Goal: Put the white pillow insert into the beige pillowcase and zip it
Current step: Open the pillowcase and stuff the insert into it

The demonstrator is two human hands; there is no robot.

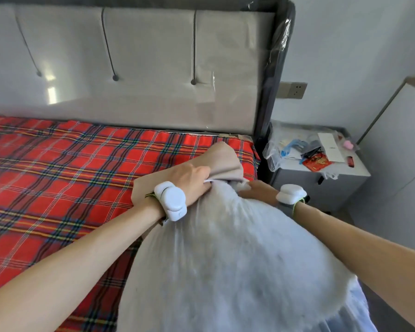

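The white pillow insert [237, 259] bulges large in the lower middle of the head view, close to me. Its far end goes into the beige pillowcase [223, 159], which is bunched over the bed's right edge, with more beige cloth hanging under my left wrist. My left hand [192, 179] grips the pillowcase edge at the opening, fingers curled into the cloth. My right hand [256, 191] lies at the right side of the opening against the insert; its fingers are mostly hidden behind the pillow. Both wrists carry white devices.
A bed with a red plaid sheet [58, 176] fills the left. A grey padded headboard [141, 68] wrapped in plastic stands behind it. A cluttered nightstand [321, 173] sits to the right, beside a white cabinet [398, 152].
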